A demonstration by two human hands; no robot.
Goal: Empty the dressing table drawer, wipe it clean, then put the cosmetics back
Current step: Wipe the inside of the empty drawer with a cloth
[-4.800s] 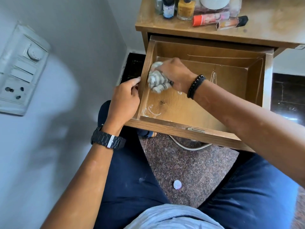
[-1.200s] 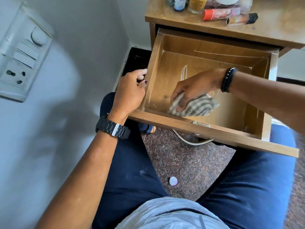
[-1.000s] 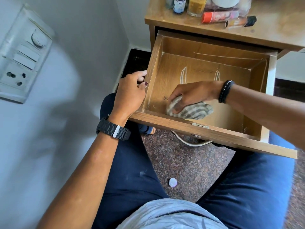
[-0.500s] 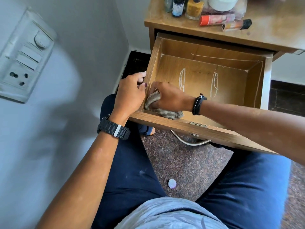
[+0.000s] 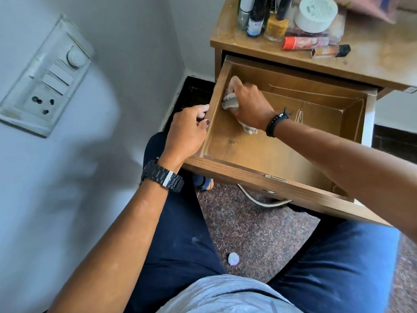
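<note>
The wooden drawer [image 5: 225, 168] of the dressing table stands pulled out and holds no cosmetics. My left hand [image 5: 186, 132] grips its left side wall from outside, thumb over the rim. Inside, at the far left corner, my right hand [image 5: 248, 102] grips a bunched grey striped cloth [image 5: 230, 102] and presses it against the left wall. Much of the cloth is hidden under the hand. The cosmetics stand on the table top [image 5: 372, 62]: several small bottles [image 5: 276, 28], a white jar [image 5: 316, 13], an orange-capped tube [image 5: 304, 42] and a black-capped stick [image 5: 330, 51].
A wall with a switch and socket panel [image 5: 45, 80] runs close along the left. The drawer's metal handle [image 5: 261, 199] hangs over my knees. A small white ball [image 5: 233, 259] lies on the speckled floor between my legs.
My right hand has carried the cloth from the drawer's front left corner up along the left wall to the far left corner. The left hand has kept its grip on the side wall.
</note>
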